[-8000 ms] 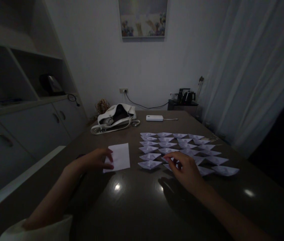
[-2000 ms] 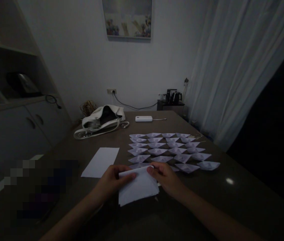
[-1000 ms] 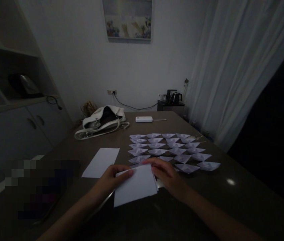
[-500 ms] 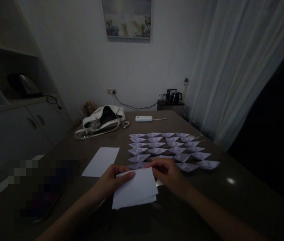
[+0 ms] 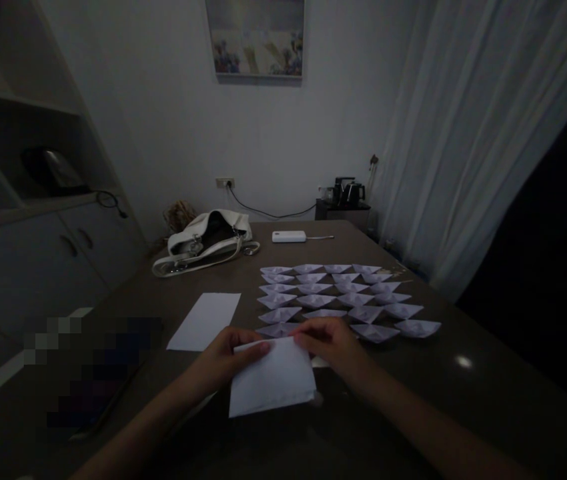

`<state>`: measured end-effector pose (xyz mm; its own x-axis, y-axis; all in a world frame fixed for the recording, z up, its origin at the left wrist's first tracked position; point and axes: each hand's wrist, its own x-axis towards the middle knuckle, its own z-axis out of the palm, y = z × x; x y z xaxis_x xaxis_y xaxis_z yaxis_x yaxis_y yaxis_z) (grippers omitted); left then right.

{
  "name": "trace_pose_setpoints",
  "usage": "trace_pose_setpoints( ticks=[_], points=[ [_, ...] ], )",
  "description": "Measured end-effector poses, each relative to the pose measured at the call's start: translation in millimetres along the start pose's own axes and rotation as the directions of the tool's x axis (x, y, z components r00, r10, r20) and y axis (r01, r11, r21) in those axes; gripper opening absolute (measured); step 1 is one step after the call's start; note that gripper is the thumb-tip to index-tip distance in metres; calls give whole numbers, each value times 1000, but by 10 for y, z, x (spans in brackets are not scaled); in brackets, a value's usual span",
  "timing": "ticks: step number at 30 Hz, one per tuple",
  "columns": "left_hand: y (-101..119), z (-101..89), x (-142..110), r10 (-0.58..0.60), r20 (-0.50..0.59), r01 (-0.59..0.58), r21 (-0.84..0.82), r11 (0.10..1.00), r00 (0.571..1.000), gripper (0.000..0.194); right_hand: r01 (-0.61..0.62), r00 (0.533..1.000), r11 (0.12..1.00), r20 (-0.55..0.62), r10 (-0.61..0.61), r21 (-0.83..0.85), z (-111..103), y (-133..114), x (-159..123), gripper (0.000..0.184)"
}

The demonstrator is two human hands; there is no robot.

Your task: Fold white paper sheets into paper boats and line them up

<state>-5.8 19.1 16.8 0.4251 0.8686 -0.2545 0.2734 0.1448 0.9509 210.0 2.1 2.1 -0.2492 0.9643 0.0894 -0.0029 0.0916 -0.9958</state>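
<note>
- Near the front edge of the dark counter (image 5: 463, 413), both hands are working one folded white sheet (image 5: 272, 379), which is lying flat just below the rows of paper boats (image 5: 338, 300).
- Left hand (image 5: 223, 357) is pinching the sheet's upper left corner, its grip narrow and closed on the paper; right hand (image 5: 331, 341) is closing on the upper right corner in the same way, fingers curled over the top edge.
- Doing this fold well, in my judgement, is calling for the layers to be squared at both top corners before any crease is pressed, since the lower right edge seems to be showing a second layer slightly out of line.
- Pressing should be running from the held corners outward, with the sheet kept flat against the counter and clear of the nearest boats, which are sitting just beyond the fingertips.
- A spare sheet (image 5: 204, 321) is lying to the left, apart from the work, and a white handbag (image 5: 208, 240) and a small white power bank (image 5: 289, 236) are resting further back.
- Dim light is making creases on the folded sheet hard to read; how many layers it has cannot be told.
- Fingertips of both hands are partly hiding behind the paper's top edge, and the closest boats are partly covered by the right hand.
- A pixelated patch is blotting out the lower left.
</note>
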Motion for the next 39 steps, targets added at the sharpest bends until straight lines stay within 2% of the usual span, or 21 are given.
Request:
trace_pose_setpoints(
  ticks=[7, 12, 15, 19, 21, 24, 28, 30, 32, 35, 39],
  points=[
    [-25, -23, 4, -24, 51, 22, 44, 999, 998, 49, 38, 999, 995, 1, -38, -89, -10, -6, 13, 9],
    [-6, -31, 4, 13, 27, -15, 56, 998, 1000, 46, 49, 999, 995, -7, -50, -91, -1, -27, 2, 8],
    [-5, -36, 8, 67, -18, -64, 111, 992, 998, 43, 27, 1000, 998, -12, -28, -59, -8, 15, 13, 13],
    [-13, -36, 31, 204, -59, -186, 229, 956, 977, 35, 36, 998, 998, -43, -38, -46, -21, 72, 28, 19],
    [-8, -30, 37, 217, -79, -194, 234, 953, 973, 37, 38, 998, 999, -38, -40, -38, -22, 83, 28, 25],
    [22, -21, 25, 216, -135, -187, 205, 961, 967, 41, -18, 1000, 999, 12, 18, -41, -10, 93, 20, 26],
    [70, -27, -3, 224, -165, -200, 150, 968, 961, 39, -114, 990, 993, 83, 117, -38, 9, 103, 19, 38],
    [73, -35, -2, 211, -141, -196, 115, 974, 967, 38, -103, 993, 994, 61, 105, -44, 7, 91, 20, 31],
    [59, -38, 7, 169, -72, -164, 60, 985, 983, 39, -65, 997, 994, 43, 69, -93, 4, 63, 12, 22],
    [30, -15, 18, 87, 42, -87, 7, 996, 995, 44, 7, 996, 977, 88, 12, -211, 18, 15, -28, 18],
    [2, 51, 8, 68, 39, -70, 35, 997, 997, 44, 45, 988, 952, 156, 4, -304, 70, 3, -87, 18]
  ],
)
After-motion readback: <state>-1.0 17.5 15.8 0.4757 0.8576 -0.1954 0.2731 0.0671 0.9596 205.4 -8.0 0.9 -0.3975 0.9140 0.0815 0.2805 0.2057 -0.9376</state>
